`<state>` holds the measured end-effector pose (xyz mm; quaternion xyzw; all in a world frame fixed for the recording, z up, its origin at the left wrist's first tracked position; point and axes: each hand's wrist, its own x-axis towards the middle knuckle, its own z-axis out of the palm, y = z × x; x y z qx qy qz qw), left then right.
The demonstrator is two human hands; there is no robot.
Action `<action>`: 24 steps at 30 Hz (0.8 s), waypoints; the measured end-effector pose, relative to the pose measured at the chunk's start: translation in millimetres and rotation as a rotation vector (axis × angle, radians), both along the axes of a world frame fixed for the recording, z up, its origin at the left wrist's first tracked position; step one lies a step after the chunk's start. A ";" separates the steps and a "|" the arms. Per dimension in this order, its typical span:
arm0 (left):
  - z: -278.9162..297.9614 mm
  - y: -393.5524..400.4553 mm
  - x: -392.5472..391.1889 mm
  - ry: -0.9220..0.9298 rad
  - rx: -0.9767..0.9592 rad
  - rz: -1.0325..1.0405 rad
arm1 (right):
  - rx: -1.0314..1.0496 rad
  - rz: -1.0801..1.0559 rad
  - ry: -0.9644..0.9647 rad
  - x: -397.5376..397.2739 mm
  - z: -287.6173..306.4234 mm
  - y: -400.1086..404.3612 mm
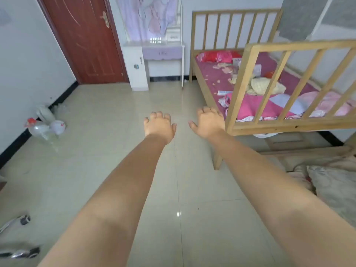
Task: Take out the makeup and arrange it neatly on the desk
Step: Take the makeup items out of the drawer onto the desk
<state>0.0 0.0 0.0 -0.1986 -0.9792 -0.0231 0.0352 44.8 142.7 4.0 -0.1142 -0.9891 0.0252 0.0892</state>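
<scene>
While no makeup is visible anywhere in frame, entered as follows. Left hand [159, 125]: centre of frame, held out over the floor [107, 120], fingers loosely curled downward, holding nothing. Right hand [209, 122]: just right of centre, near the corner post of the wooden bed [238, 89], fingers likewise relaxed, thumb out, holding nothing. Dressing table [162, 52] — upper centre, against the far wall beside the red door [86, 39], lilac drawer [163, 53] closed, tabletop nearly bare. Makeup: location not shown; presumably inside that drawer or the small upper drawers, though cannot tell. Handling, as judgement only: likely small, light, smooth-cased items, some glass or pressed powder — fragile if dropped on tile; best pinched around the body, not by caps. Plastic bottles [41, 130]: left edge, on the floor.
</scene>
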 end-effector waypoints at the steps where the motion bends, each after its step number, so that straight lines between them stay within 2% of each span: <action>1: -9.4 1.0 -9.6 -0.027 -0.030 0.009 | 0.003 -0.012 -0.040 -9.4 -9.1 -0.4; 9: -92.5 46.6 -155.8 -0.120 -0.114 0.026 | 0.009 0.008 -0.153 -151.8 -88.8 58.5; 18: -94.9 97.6 -354.2 -0.152 -0.122 0.053 | -0.023 0.091 -0.184 -366.0 -104.2 115.0; 24: -106.8 103.6 -533.1 -0.171 -0.131 0.105 | -0.042 0.183 -0.117 -548.0 -113.2 119.6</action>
